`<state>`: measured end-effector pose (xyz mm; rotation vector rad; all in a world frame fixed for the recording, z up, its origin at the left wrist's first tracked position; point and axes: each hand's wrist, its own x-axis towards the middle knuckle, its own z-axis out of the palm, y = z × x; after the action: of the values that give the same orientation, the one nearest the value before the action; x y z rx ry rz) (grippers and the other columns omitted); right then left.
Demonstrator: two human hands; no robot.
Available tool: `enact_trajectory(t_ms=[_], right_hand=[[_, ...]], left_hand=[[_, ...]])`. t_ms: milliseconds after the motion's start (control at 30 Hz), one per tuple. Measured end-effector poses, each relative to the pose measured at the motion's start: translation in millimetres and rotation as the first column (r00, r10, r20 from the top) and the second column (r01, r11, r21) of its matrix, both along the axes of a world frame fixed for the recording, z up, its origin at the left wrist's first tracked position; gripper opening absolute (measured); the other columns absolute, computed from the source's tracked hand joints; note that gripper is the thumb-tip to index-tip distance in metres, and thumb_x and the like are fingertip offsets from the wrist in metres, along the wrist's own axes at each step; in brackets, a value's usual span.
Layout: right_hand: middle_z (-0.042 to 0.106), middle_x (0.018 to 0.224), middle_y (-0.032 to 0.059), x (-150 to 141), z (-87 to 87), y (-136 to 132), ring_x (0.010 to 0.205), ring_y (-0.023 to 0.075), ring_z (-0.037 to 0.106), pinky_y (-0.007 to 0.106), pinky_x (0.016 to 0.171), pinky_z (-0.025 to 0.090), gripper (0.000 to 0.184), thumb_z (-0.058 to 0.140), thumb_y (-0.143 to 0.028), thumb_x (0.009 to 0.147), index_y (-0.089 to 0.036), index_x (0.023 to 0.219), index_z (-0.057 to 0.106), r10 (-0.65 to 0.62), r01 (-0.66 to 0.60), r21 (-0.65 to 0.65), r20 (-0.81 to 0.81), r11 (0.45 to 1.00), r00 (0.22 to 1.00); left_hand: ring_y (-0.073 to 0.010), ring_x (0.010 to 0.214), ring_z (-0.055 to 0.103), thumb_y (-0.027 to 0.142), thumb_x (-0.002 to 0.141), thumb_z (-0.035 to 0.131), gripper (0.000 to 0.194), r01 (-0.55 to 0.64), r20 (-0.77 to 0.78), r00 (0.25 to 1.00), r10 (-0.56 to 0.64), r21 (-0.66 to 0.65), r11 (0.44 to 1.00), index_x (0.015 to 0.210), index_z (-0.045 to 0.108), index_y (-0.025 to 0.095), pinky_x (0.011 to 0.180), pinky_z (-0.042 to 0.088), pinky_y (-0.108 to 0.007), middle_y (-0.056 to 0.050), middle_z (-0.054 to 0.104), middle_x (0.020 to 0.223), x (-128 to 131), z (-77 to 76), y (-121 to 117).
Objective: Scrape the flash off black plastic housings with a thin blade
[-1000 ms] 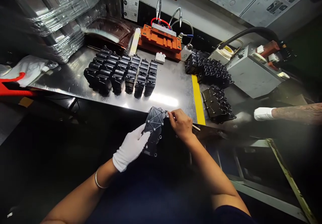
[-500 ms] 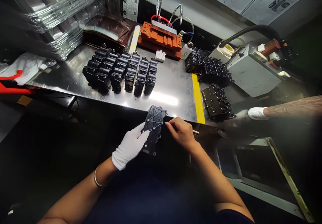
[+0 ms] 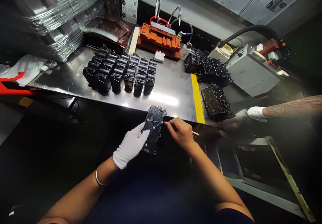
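By the near edge of the steel bench [image 3: 173,89], a black ribbed plastic housing [image 3: 155,130] is gripped by the white-gloved left hand [image 3: 131,145] from its eight-o'clock side. At the housing's three o'clock, the bare right hand [image 3: 182,133] is closed, thumb and forefinger pinched beside the rim, apparently around a thin rod [image 3: 196,134] whose pale end pokes out behind. Other black housings [image 3: 130,71] stand at eleven o'clock, an orange fixture [image 3: 161,37] at twelve, yellow tape [image 3: 198,98] at two.

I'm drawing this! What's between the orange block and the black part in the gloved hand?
In the head view, a small white object, then shiny tabletop down to the black part.
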<state>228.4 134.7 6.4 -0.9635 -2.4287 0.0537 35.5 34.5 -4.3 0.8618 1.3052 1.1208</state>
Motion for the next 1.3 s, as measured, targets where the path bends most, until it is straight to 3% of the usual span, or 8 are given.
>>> enact_trajectory(t_ms=[867, 1067, 1300], right_hand=[[0.065, 0.064, 0.002, 0.3, -0.8, -8.9, 0.056, 0.0114, 0.06, 0.023, 0.054, 0.043, 0.022, 0.056, -0.029, 0.092, -0.019, 0.073, 0.061, -0.076, 0.065, -0.108, -0.106, 0.992, 0.991], [0.064, 0.066, 0.0024, 0.1, -4.5, -16.1, 0.059, 0.0124, 0.061, 0.024, 0.056, 0.047, 0.024, 0.055, -0.03, 0.091, -0.02, 0.071, 0.061, -0.152, 0.116, -0.229, -0.147, 0.967, 0.977], [0.064, 0.065, 0.002, -3.0, -6.0, -24.7, 0.059, 0.0121, 0.06, 0.024, 0.057, 0.047, 0.024, 0.055, -0.029, 0.092, -0.019, 0.071, 0.06, -0.209, 0.171, -0.22, -0.159, 0.96, 0.965]], left_hand=[[-0.0225, 0.102, 0.066, 0.035, 0.086, 0.056, 0.048, -0.01, -0.015, 1.0, 0.01, -0.006, 1.0, 0.131, 0.059, 0.02, 0.091, 0.051, -0.033, -0.005, 0.073, 0.108, 0.3, 1.3, 0.2], [-0.0223, 0.1, 0.067, 0.035, 0.086, 0.056, 0.048, 0.001, -0.028, 1.0, -0.002, -0.025, 1.0, 0.131, 0.058, 0.02, 0.088, 0.052, -0.032, -0.005, 0.073, 0.109, 0.2, 1.8, -0.5], [-0.0211, 0.1, 0.066, 0.038, 0.087, 0.055, 0.046, -0.008, -0.045, 0.999, 0.007, -0.008, 1.0, 0.13, 0.059, 0.021, 0.088, 0.051, -0.03, -0.004, 0.073, 0.11, 1.7, 0.7, -1.7]])
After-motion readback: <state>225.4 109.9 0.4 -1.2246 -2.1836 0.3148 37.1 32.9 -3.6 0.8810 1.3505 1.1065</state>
